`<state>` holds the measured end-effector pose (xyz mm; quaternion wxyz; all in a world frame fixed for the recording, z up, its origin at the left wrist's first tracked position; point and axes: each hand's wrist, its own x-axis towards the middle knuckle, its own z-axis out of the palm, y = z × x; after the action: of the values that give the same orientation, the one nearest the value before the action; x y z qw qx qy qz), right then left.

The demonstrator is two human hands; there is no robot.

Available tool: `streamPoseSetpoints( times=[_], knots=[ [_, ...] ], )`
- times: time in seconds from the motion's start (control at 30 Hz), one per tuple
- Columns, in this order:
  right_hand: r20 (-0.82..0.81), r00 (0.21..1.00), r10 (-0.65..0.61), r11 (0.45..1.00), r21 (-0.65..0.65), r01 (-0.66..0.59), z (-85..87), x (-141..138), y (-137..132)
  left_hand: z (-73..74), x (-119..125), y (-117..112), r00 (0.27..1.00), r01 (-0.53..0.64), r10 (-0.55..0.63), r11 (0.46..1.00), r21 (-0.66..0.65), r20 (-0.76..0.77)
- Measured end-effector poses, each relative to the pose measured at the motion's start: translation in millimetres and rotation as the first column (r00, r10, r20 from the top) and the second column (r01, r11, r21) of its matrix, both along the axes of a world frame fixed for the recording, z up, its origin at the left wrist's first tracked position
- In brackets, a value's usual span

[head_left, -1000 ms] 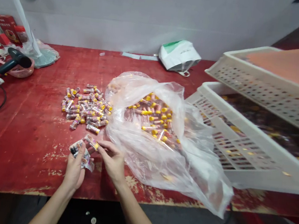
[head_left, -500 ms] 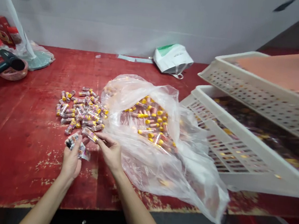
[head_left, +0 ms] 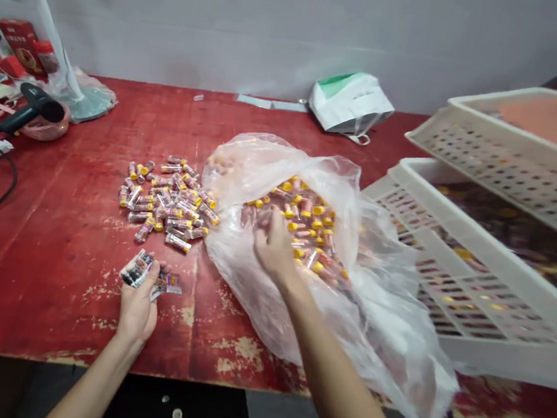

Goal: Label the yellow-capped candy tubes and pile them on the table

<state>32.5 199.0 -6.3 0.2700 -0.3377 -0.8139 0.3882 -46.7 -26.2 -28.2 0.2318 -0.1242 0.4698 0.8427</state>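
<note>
The left hand point(head_left: 139, 307) lies low on the tabletop point(head_left: 53, 244), left of the clear plastic bag point(head_left: 378, 301). Its forearm comes in from the near edge, and its grip is closed around a small stack of printed labels point(head_left: 137, 268) that stick out past the fingertips. The right hand point(head_left: 273, 245) is stretched forward into the bag's open mouth, wrist bent down and fingers curled among the yellow-capped tubes point(head_left: 308, 216) inside. The fingers hide whether its grip has closed on a tube, so I cannot tell. A loose pile of tubes point(head_left: 169, 200) lies just left of the bag, beyond the left hand and apart from it. Bare red tabletop lies open left of the bag, while white crates point(head_left: 472, 312) stand close on its right side.
</note>
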Motion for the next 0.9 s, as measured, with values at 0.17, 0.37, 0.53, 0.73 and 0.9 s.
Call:
streamPoseSetpoints(
  times=[0.17,0.37,0.53,0.73,0.9],
  knots=[
    [-0.302,0.927,0.221,0.863,-0.382,-0.330,-21.5,11,-129,4.3,12,2,0.999,-0.027,0.025,0.999,-0.044,-0.034],
    [-0.437,0.898,-0.043,0.835,-0.510,-0.208,-36.4,0,-167,12.4,27,-12,1.000,-0.031,0.031,0.999,-0.014,0.006],
    [-0.448,0.893,0.053,0.825,-0.484,-0.292,-24.0,19,-163,18.1,28,-17,0.997,-0.073,0.073,0.997,0.029,0.001],
    [-0.317,0.900,0.300,0.937,-0.082,-0.341,-8.0,60,-153,26.8,26,-21,0.999,-0.042,0.041,0.999,0.031,0.009],
    [-0.317,0.891,0.323,0.946,0.130,-0.297,-7.5,68,-152,28.0,28,-22,0.999,0.027,-0.028,0.998,0.050,0.020]
  ],
)
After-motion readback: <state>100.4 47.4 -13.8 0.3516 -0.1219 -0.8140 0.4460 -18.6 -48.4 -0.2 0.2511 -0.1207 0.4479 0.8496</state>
